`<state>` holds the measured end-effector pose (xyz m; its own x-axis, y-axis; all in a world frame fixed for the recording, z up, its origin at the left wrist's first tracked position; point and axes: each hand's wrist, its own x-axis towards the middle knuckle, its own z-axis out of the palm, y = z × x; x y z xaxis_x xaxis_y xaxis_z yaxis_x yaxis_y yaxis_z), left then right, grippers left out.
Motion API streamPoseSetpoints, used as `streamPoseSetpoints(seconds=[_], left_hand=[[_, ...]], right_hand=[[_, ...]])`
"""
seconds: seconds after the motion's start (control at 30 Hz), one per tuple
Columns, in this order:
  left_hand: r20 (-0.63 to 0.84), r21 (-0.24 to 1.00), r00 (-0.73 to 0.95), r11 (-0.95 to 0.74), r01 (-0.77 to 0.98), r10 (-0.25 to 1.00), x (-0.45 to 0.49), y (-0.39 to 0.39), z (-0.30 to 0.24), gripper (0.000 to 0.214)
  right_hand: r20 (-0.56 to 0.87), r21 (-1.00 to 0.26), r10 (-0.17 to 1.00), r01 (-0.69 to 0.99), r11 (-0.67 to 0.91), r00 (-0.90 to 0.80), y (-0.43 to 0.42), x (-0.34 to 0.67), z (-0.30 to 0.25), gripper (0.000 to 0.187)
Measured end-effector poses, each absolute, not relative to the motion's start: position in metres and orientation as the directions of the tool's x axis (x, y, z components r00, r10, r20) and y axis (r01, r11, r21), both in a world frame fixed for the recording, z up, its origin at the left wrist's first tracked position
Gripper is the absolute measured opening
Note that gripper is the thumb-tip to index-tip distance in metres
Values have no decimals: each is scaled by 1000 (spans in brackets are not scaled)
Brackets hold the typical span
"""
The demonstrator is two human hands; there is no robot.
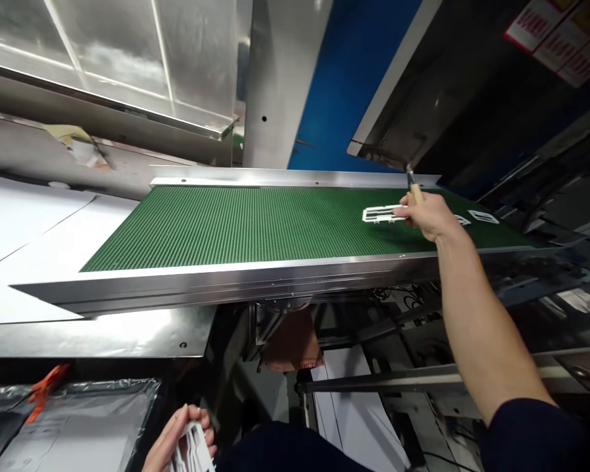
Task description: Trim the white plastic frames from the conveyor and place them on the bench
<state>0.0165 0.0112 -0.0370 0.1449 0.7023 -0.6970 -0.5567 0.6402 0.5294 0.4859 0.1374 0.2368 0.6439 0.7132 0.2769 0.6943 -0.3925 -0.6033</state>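
A green conveyor belt (216,226), its surface finely ribbed, runs across the middle of the frame between a thin metal back rail (255,177) and a deeper, grooved front rail (236,282). Smooth white sheets (24,229) lie at the left edge, above a shiny metal ledge (128,333). A flat blue panel (344,85) stands upper centre, and a broad, reflective metal cover (113,59) fills the upper left.

At lower left, crinkled clear plastic (103,400) carries an orange tie (46,387) and lies over something pale and flat. Below the belt, at lower centre, sits a brown bag (292,341) with red lettering (its contents are hidden).

The right hand (430,213), right of centre, has its fingers closed around a pale tool handle (415,193) with a metal end pointing up; thumb and fingertips also pinch one end of a slim white slotted frame (383,215), which projects leftward over the belt. Two more white pieces lie on the belt just right of that hand: one partly covered by it (463,220), the other a flat open rectangle (482,217). At bottom left, the left hand (170,439) curls its fingers round white openwork parts (194,446); how many, I cannot tell.
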Motion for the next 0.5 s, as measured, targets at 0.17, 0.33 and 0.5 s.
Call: streamPoseSetpoints(seconds=[0.17,0.33,0.5], left_hand=[[-627,609,200,634,-477,753,23,7,3,27],[-523,675,262,582,-454,811,23,10,33,38],[-547,664,397,671,-330,737,9,4,35,29]], right_hand=[[235,-838,936,543,58,263,84,357,210,28],[-257,-923,930,353,-155,-264,42,241,141,15],[-358,-919,865,295,-260,-352,44,207,86,14]])
